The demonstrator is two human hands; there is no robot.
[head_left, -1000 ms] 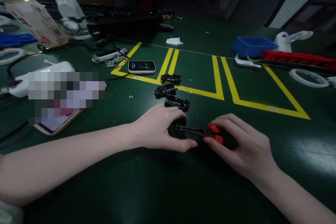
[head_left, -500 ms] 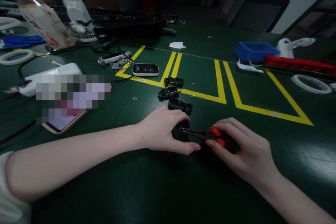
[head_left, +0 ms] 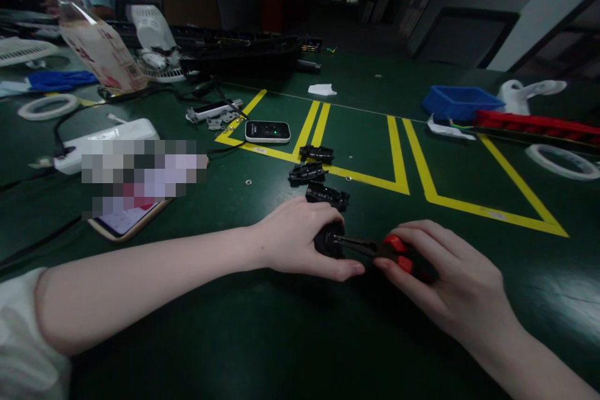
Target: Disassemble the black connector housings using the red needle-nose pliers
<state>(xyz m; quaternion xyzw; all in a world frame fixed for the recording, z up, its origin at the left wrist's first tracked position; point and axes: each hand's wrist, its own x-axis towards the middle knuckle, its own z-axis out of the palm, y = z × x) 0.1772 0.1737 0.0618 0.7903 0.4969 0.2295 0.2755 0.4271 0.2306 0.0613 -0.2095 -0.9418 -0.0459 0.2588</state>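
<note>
The left hand (head_left: 304, 234) grips a black part (head_left: 323, 244), at six o'clock from three loose black pieces (head_left: 306, 173); the right hand (head_left: 454, 275) holds pliers (head_left: 359, 245), tips meeting it from three o'clock. Pulling straight, with the part steady, seems wise.

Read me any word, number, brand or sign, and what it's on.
Nothing legible.
Bottle label: marks and barcode, too blurred.
Small device: print too tiny.
Pale stickers on yellow tape: too small.
Phone screen: mostly pixelated, unreadable.
Pliers, held black part: no lettering visible.
</note>
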